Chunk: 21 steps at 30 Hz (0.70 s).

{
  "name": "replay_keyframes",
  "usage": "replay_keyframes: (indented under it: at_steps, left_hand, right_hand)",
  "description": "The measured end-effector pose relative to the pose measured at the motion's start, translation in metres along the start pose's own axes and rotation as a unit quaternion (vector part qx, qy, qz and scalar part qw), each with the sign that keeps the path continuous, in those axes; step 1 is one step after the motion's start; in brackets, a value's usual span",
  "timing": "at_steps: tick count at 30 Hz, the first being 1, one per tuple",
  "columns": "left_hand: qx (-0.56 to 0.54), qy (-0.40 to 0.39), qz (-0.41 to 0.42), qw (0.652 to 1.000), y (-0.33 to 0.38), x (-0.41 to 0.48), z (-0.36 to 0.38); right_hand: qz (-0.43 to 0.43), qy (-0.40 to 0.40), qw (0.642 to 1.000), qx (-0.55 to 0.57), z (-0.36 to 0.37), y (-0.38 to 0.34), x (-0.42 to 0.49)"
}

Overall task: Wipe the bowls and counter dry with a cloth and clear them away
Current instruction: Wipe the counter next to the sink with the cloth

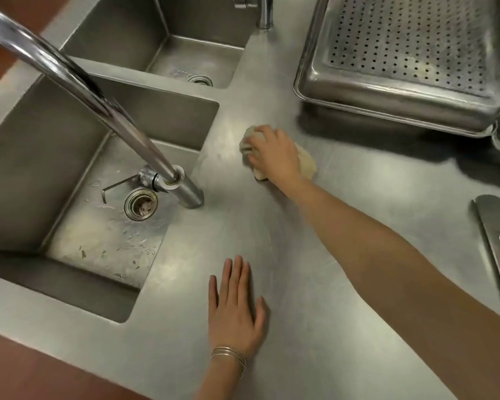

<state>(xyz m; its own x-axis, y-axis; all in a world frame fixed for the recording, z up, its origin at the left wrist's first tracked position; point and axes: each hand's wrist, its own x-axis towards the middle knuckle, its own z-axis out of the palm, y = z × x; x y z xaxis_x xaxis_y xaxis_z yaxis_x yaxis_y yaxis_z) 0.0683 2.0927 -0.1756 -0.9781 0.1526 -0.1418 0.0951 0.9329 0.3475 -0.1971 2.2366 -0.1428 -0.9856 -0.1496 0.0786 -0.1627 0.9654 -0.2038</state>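
Gripping crumpled beige cloth in right hand, fingers curled over it, right of near sink — resting left hand flat, fingers straight, on steel counter.

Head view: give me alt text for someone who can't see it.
The right hand presses a crumpled beige cloth onto the steel counter beside the near sink, while the left hand rests flat nearer the front edge. A perforated metal tray sits behind.
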Motion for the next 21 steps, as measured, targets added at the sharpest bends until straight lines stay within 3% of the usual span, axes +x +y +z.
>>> replay_keyframes:
  at_steps: [5,7,9,11,13,15,16,19,21]
  left_hand:
    - [0.008,-0.014,0.002,1.0,-0.001,0.003,-0.001]
    - [0.01,-0.012,0.007,1.0,-0.001,0.002,0.0]
    - [0.006,-0.001,0.009,1.0,0.0,0.003,-0.003]
    - [0.01,0.005,0.009,1.0,0.004,0.006,-0.006]
    - [0.022,0.002,0.036,0.999,0.011,0.01,-0.009]
    - [0.023,-0.005,0.072,0.997,0.023,0.015,-0.007]
    - [0.022,-0.008,0.086,0.996,0.03,0.018,-0.003]
    - [0.031,-0.017,0.111,0.993,0.053,0.029,0.01]
    - [0.025,-0.024,0.103,0.994,0.062,0.034,0.018]
  right_hand:
    - [-0.091,0.077,0.99,0.076,0.012,0.003,-0.138]
    - [-0.179,0.086,0.978,0.057,0.011,0.025,-0.202]
    - [-0.208,0.085,0.974,0.028,0.001,0.064,-0.224]
    - [-0.126,0.103,0.987,-0.014,-0.008,0.105,-0.207]
    - [0.065,0.113,0.99,-0.045,-0.019,0.143,-0.167]
    - [0.229,0.095,0.967,-0.063,-0.028,0.172,-0.125]
    - [0.27,0.085,0.956,-0.072,-0.031,0.18,-0.108]
    - [0.29,0.065,0.95,-0.1,-0.041,0.182,-0.084]
    - [0.233,0.046,0.966,-0.101,-0.043,0.173,-0.101]
